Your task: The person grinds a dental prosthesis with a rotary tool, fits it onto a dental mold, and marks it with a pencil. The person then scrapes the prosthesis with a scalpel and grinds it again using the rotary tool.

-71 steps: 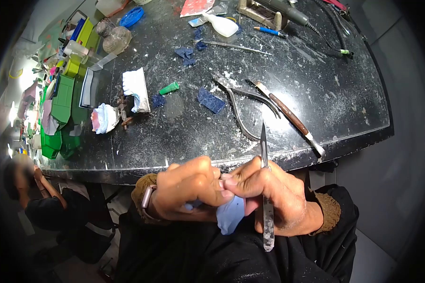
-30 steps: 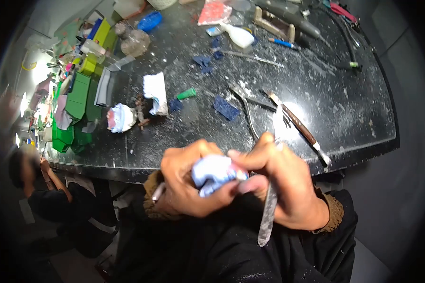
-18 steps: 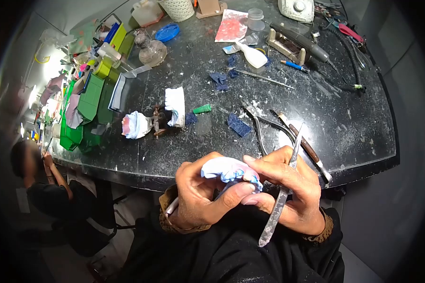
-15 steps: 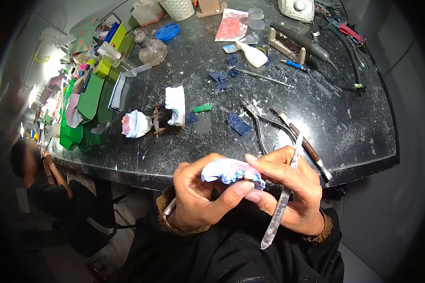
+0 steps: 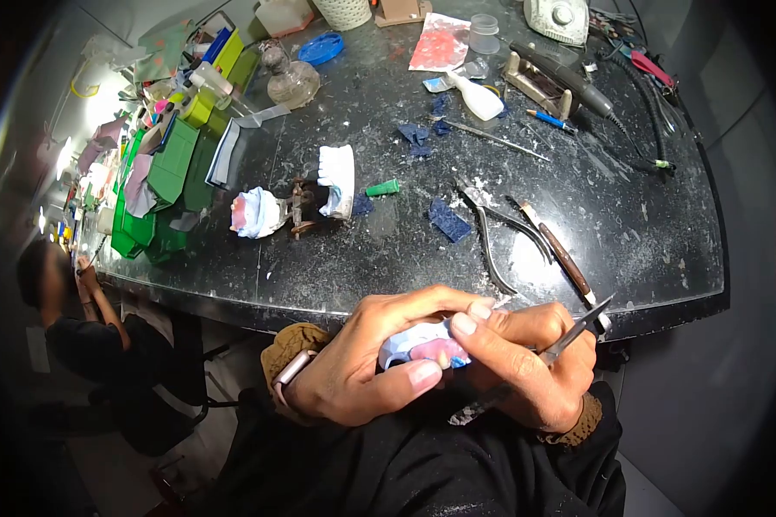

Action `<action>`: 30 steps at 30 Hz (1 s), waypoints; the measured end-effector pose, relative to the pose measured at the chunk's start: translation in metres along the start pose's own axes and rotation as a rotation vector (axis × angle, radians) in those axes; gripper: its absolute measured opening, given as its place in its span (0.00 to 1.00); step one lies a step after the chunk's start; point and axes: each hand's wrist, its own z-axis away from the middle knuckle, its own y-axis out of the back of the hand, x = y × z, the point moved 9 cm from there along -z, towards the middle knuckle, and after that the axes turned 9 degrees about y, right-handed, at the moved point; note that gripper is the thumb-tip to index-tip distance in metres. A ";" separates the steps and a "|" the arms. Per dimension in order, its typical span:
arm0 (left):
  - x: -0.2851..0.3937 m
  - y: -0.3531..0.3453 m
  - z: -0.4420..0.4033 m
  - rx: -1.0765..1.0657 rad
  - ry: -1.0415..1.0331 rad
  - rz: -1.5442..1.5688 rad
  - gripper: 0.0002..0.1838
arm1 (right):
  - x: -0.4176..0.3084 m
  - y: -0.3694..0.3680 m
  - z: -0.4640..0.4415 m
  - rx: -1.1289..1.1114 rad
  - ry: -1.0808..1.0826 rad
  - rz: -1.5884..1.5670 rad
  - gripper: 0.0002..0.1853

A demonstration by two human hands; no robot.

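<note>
My left hand (image 5: pixel 345 370) is closed around a pale blue-white dental cast (image 5: pixel 399 339) with a pink gum area and bright blue spots along its teeth. Its thumb lies along the cast's near edge. My right hand (image 5: pixel 539 366) grips a slim metal spatula (image 5: pixel 575 333), slanting through the fingers with its whitened end low over my lap. That hand's thumb and fingertips also meet the cast's right end, partly covering it. Past my hands on the bench lie wire pliers (image 5: pixel 483 202) and a brown-handled knife (image 5: pixel 565 258).
Across the bench (image 5: pixel 388 267) stand a hinged articulator with casts (image 5: pixel 336 181), a small green cap (image 5: pixel 383 187), blue sandpaper scraps (image 5: pixel 449 221), a white bottle (image 5: pixel 474 96) and a rotary handpiece (image 5: pixel 569 84). Green bins (image 5: pixel 174 164) line the left side; another person (image 5: pixel 86 345) sits beyond.
The cast has tilted and moved slightly lower, showing more of its pink area. The spatula has swung from steep to a flatter slant. My left fingers now reach over the cast's top.
</note>
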 end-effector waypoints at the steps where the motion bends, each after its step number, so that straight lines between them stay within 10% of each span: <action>1: -0.002 0.000 0.000 0.018 0.047 0.020 0.28 | -0.002 0.000 -0.001 0.008 0.021 0.010 0.22; 21: 0.012 -0.018 0.002 0.034 -0.586 -0.343 0.13 | 0.008 -0.013 0.000 -0.001 -0.186 -0.352 0.17; 30: 0.010 -0.017 -0.007 0.098 -0.373 -0.159 0.17 | 0.018 -0.007 0.003 0.036 -0.066 -0.301 0.15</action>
